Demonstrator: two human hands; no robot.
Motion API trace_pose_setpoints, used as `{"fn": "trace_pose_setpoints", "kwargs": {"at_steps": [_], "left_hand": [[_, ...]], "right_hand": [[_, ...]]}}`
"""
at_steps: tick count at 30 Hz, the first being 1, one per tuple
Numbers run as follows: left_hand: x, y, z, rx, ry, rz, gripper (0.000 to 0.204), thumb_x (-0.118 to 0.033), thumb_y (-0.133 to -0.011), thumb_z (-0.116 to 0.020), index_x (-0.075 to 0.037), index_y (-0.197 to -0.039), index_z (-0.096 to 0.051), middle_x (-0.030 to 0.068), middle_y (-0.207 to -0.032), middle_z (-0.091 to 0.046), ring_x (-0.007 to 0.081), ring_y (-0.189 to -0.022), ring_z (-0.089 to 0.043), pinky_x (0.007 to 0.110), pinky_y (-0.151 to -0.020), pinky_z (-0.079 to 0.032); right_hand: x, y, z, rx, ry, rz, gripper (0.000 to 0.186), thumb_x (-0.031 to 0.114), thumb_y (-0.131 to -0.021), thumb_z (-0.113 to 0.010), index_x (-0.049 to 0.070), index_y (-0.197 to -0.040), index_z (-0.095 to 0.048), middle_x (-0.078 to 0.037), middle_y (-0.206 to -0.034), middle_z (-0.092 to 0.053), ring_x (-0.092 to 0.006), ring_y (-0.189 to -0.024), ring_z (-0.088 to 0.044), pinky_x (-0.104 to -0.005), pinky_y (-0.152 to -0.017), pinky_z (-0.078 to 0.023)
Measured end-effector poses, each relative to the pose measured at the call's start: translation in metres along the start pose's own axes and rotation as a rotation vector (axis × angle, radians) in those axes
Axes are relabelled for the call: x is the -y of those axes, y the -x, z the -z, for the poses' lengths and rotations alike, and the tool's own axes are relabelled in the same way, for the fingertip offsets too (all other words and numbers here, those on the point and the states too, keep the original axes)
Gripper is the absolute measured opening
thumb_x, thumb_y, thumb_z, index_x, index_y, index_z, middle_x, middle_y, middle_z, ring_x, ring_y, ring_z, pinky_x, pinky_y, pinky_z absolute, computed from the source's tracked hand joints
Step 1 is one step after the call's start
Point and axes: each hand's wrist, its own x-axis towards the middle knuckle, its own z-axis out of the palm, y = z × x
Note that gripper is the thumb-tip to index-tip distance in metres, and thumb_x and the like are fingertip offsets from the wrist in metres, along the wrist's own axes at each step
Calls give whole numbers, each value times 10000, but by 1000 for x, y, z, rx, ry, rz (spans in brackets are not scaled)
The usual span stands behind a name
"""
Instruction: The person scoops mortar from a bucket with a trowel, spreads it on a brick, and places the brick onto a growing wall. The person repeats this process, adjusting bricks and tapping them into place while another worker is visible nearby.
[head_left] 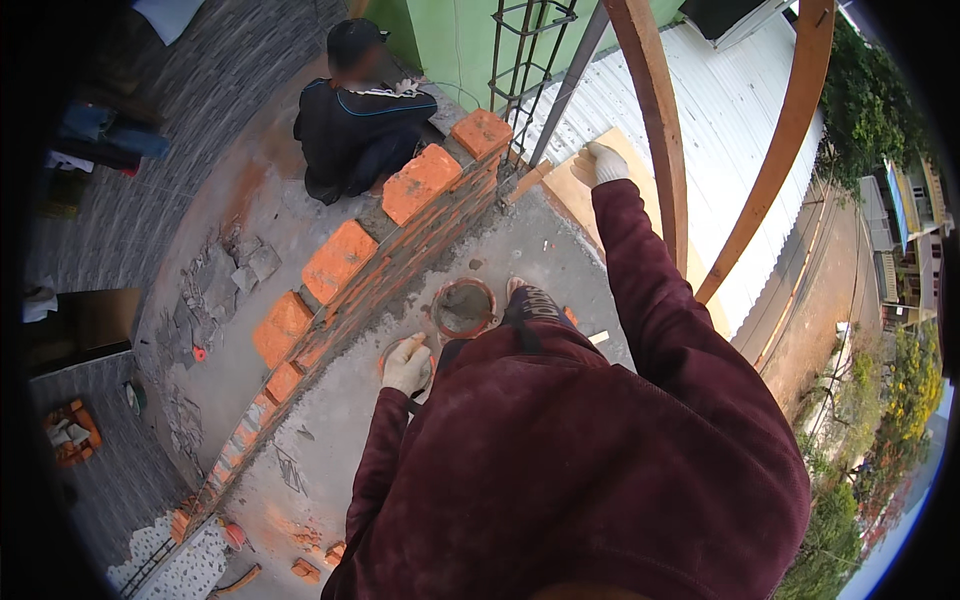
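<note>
My left hand (407,365), in a pale work glove, is closed beside my leg, over a round reddish container (384,358) that it partly hides. What the fingers grip is not clear; a small dark piece shows just below them. Close by stands an orange-rimmed bucket (464,307) with wet grey mortar in it. My right hand (608,162), gloved too, reaches far forward and lies on a light wooden board (640,190), its fingers stretched out. Left of me runs a low brick wall (400,250), with several loose orange bricks (340,262) spaced along its top.
Beyond the wall a person in dark clothes (360,120) crouches. A steel rebar cage (530,60) rises at the wall's far end. Curved wooden beams (655,120) stand at my right, above a white corrugated roof (740,110). Brick pieces (306,570) lie on the floor.
</note>
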Motion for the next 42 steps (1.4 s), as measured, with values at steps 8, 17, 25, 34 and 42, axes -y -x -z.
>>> {"fn": "trace_pose_setpoints", "kwargs": {"at_steps": [8, 17, 25, 34, 42], "left_hand": [[-34, -31, 2, -39, -22, -9, 394, -189, -993, -666, 2, -1337, -649, 6, -979, -703, 88, -843, -633, 263, -791, -510], [-176, -127, -91, -63, -255, -333, 406, -219, -947, -698, -65, -1321, -679, 52, -1025, -737, 173, -915, -674, 334, -879, -531], [-258, -342, -107, -378, -933, -794, 650, -494, -893, -703, -147, -1431, -589, 112, -1415, -603, 336, -1396, -466, 472, -1200, -303], [-239, -376, -118, -309, -966, -673, 758, -606, -865, -668, -219, -1502, -529, 43, -1525, -536, 279, -1471, -392, 503, -1266, -164], [-247, -368, -119, -268, -1040, -582, 750, -606, -864, -671, -247, -1506, -526, -2, -1550, -522, 249, -1482, -388, 511, -1271, -153]], "right_hand": [[18, -86, -11, -153, -252, 32, 285, 182, -1018, -582, 22, -1254, -582, -171, -1125, -648, -324, -960, -636, -493, -853, -576], [-21, -166, -42, 60, -103, -142, 351, 108, -1021, -532, 36, -1365, -544, -139, -1102, -661, -316, -955, -658, -505, -912, -564], [-96, -123, -78, 112, 413, -46, 304, 54, -947, -662, 40, -1246, -714, -101, -1085, -736, -177, -800, -702, -298, -665, -593], [-103, -144, -81, 309, 440, 14, 216, 35, -937, -701, -14, -1146, -726, -61, -978, -743, -125, -801, -679, -276, -711, -553], [-89, -128, -93, 318, 446, 34, 107, 29, -931, -707, -32, -1010, -746, -70, -899, -743, -143, -774, -685, -272, -719, -555]]}}
